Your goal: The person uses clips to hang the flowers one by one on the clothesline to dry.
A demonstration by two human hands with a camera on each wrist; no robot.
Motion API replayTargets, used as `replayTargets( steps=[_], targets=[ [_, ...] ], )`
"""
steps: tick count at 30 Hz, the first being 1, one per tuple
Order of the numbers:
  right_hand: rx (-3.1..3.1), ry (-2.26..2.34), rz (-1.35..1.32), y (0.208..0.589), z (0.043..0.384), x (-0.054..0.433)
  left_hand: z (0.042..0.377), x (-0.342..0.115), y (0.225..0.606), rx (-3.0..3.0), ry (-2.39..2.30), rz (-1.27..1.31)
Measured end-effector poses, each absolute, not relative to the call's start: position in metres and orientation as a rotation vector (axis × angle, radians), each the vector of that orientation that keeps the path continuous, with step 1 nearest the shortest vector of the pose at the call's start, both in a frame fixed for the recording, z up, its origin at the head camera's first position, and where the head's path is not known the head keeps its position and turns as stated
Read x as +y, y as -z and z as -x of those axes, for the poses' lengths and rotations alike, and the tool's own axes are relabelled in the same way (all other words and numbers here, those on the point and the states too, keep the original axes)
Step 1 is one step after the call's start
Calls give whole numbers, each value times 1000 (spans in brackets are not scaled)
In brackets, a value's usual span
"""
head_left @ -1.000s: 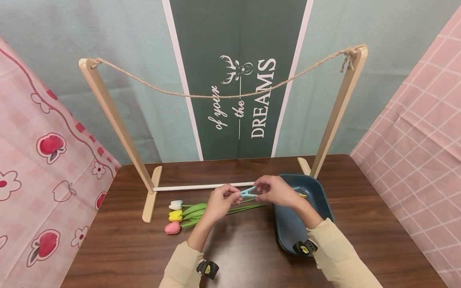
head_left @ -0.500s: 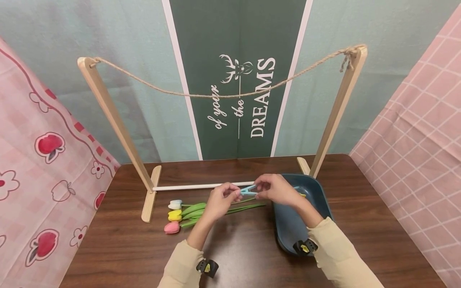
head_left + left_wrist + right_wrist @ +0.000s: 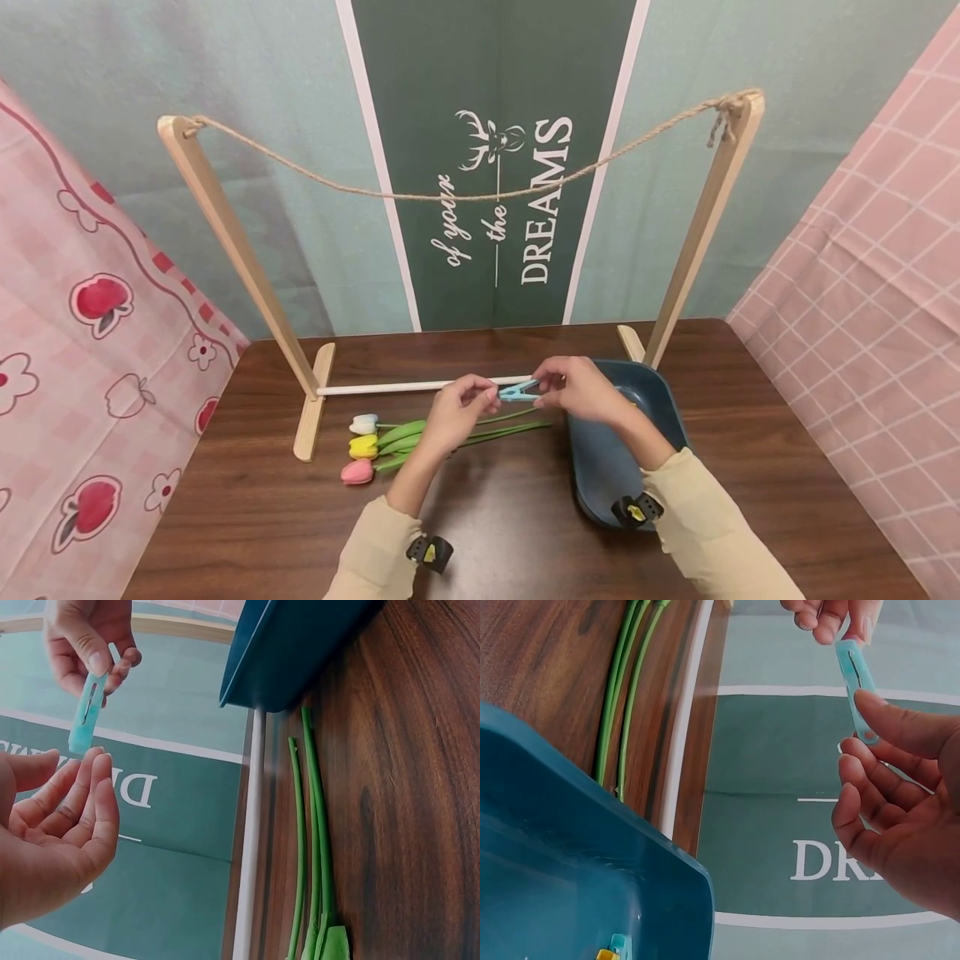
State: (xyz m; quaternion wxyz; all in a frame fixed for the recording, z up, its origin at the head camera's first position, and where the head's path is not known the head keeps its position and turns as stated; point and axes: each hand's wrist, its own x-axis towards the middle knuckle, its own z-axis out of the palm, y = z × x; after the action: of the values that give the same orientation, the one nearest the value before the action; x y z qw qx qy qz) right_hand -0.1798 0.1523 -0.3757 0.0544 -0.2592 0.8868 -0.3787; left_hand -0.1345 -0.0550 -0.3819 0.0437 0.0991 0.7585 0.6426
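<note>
A light blue clothespin [image 3: 519, 392] is held level above the table, between both hands. My right hand [image 3: 911, 776] pinches its handle end, with the thumb on one arm and fingers under the other. The fingertips of my left hand [image 3: 64, 810] are right at the clothespin's jaw end, with the fingers loosely bent and the thumb apart from them. Below the hands lie artificial tulips with pale blue, yellow and pink heads [image 3: 357, 472], stems toward the right. A blue bin [image 3: 607, 475] stands under my right forearm.
A wooden stand [image 3: 240, 250] with two posts carries a sagging rope [image 3: 450, 197] behind the hands. Its white rod [image 3: 382, 387] runs low across the table [image 3: 495, 533]. More clothespins [image 3: 619, 946], yellow and light blue, lie in the bin. Curtains hang around the sides.
Both hands have risen slightly with the clothespin between them. The left fingertips are a little farther out on its jaw end. The tulips and bin stay where they were.
</note>
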Motion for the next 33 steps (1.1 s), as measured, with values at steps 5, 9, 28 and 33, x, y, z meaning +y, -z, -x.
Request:
replayTargets(
  steps=[5, 9, 28, 33],
  targets=[
    [2728, 1117, 782, 374, 180, 153, 135, -58, 380, 2330, -1956, -289],
    [2747, 1102, 794, 373, 180, 154, 135, -61, 380, 2345, -1948, -274],
    [2805, 1112, 792, 376, 180, 156, 144, -84, 405, 2379, -1992, -153],
    [2810, 1121, 798, 376, 179, 157, 149, -93, 421, 2424, -1981, -130]
  ],
)
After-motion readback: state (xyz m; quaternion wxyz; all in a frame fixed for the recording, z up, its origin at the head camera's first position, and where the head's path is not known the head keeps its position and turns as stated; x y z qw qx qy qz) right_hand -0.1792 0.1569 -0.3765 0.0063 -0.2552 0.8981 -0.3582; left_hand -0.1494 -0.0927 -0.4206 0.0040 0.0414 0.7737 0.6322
